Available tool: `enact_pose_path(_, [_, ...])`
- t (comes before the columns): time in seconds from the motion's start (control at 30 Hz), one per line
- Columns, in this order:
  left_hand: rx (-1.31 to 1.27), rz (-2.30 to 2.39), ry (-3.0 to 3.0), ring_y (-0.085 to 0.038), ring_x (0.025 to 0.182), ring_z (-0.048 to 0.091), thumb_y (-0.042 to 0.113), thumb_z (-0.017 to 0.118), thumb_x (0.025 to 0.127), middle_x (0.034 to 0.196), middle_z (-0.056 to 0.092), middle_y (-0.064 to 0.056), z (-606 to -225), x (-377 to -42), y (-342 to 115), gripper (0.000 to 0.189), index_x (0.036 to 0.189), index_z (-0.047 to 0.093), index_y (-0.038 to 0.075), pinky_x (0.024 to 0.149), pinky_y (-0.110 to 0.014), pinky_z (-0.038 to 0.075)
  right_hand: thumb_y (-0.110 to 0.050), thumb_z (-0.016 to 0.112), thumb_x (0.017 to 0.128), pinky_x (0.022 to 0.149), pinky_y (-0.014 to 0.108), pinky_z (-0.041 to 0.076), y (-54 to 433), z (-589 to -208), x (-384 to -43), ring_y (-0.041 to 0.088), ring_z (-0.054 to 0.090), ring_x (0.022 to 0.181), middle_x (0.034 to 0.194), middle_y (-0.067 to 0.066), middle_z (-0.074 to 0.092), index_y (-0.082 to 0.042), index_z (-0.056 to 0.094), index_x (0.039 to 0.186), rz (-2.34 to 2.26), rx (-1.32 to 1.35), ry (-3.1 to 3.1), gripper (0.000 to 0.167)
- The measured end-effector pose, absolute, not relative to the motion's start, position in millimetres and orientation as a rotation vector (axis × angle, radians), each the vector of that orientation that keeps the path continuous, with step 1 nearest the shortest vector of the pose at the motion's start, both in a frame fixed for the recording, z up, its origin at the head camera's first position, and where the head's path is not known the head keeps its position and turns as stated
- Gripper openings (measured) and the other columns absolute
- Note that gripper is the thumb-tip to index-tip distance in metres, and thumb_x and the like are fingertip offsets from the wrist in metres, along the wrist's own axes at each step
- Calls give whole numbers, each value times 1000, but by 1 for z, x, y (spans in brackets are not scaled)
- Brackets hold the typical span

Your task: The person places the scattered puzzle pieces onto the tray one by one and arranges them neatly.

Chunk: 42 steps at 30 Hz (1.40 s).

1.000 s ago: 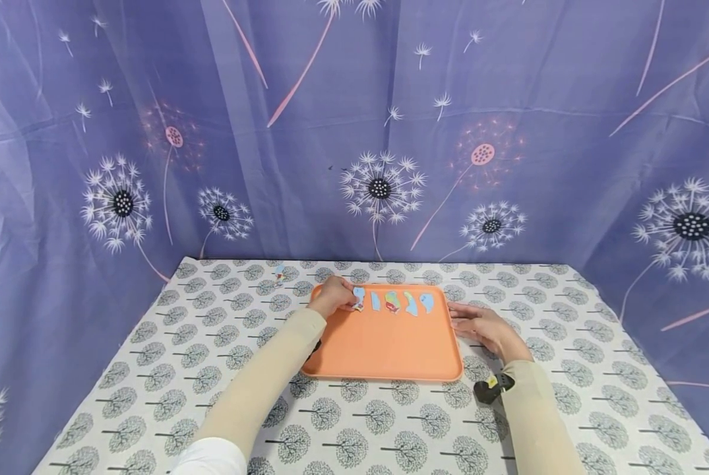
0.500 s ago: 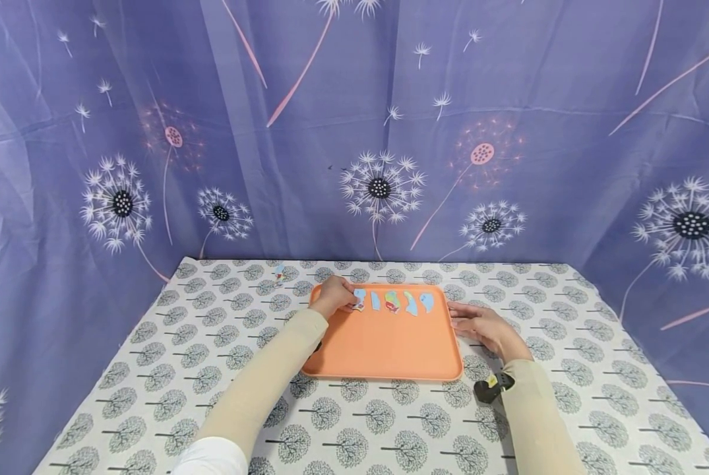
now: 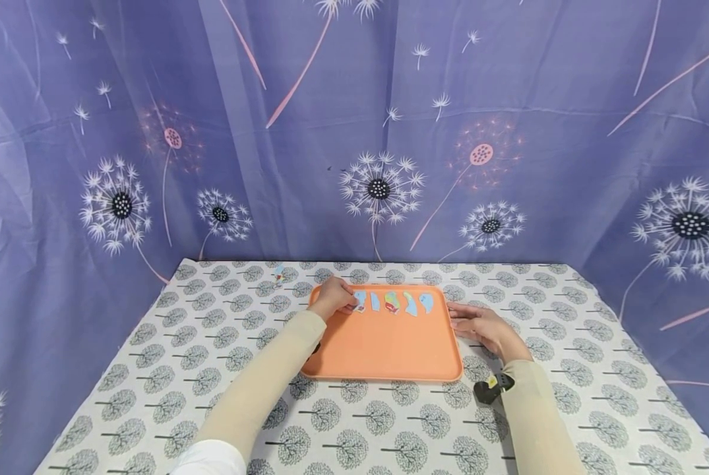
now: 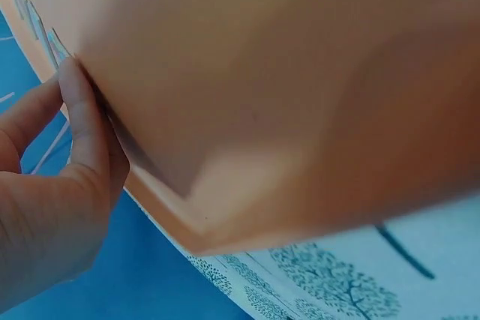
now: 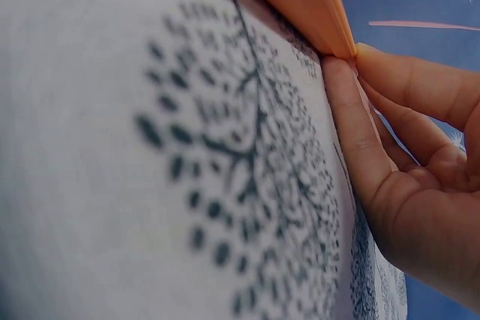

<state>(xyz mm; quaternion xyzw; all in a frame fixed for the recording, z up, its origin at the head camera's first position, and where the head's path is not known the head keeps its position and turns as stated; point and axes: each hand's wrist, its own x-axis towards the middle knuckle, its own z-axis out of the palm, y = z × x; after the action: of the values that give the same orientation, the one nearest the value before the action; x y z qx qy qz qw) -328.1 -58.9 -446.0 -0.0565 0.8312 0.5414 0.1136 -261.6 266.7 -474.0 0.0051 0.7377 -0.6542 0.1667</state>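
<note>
An orange tray [image 3: 384, 343] lies on the tablecloth, with a row of flat puzzle pieces near its far edge. At the left end of that row, my left hand [image 3: 333, 297] pinches a blue puzzle piece [image 3: 359, 300] with a patch of red at its bottom. In the left wrist view, the thumb and fingers of this left hand [image 4: 75, 155] come together at the tray's edge, partly hiding the piece. My right hand [image 3: 481, 328] is at the tray's right side. Thumb and forefinger of the right hand [image 5: 412, 133] pinch the tray's rim [image 5: 330, 31] in the right wrist view.
Other pieces in the row are a narrow blue one [image 3: 375, 301], a red and green one [image 3: 392, 302], a curved one [image 3: 411, 304] and a rounded blue one [image 3: 427, 302]. Another small piece [image 3: 279, 275] lies on the tablecloth [image 3: 212, 340], back left. A purple curtain [image 3: 307, 165] hangs behind.
The leftmost piece has turned or shifted very slightly under my left fingers. My right hand and the tray stay where they were.
</note>
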Motion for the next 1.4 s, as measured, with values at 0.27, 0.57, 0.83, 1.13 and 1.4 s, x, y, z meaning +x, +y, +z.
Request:
enact_pose_path(0.27, [-151, 1591, 2440, -31, 77, 71, -8, 68, 81, 88, 70, -20, -440, -333, -67, 17, 98, 65, -8, 67, -34, 62, 7, 57, 89, 95, 28, 52, 269, -476, -262, 15, 62, 105, 142, 29, 40, 5, 33, 146, -1856, 21, 2110, 61])
enact_pose_path(0.57, [-149, 1702, 2409, -39, 87, 67, -6, 68, 83, 95, 68, -24, -435, -345, -85, 24, 106, 64, -10, 76, -40, 61, 7, 57, 89, 95, 28, 52, 269, -474, -259, 16, 61, 106, 141, 29, 41, 5, 33, 146, -1855, 27, 2115, 62])
enact_pose_path(0.83, [-104, 1845, 2369, -44, 100, 62, -3, 63, 89, 105, 64, -25, -434, -348, -112, 31, 118, 59, -12, 88, -47, 56, 7, 57, 89, 95, 28, 52, 271, -475, -259, 15, 62, 106, 142, 29, 39, 4, 32, 146, -1859, 33, 2104, 62])
enact_pose_path(1.13, [-147, 1929, 2395, -42, 108, 59, -4, 57, 91, 119, 59, -31, -438, -358, -164, 38, 128, 53, -12, 96, -45, 52, 7, 57, 89, 95, 28, 52, 269, -476, -259, 15, 63, 104, 143, 28, 39, 3, 33, 146, -1861, 40, 2105, 61])
enact_pose_path(1.4, [-288, 1950, 2425, -42, 117, 53, -2, 52, 94, 126, 53, -30, -444, -363, -215, 43, 137, 46, -7, 100, -45, 49, 5, 57, 90, 96, 28, 51, 266, -473, -261, 14, 62, 105, 146, 28, 35, 3, 31, 147, -1854, 23, 2090, 62])
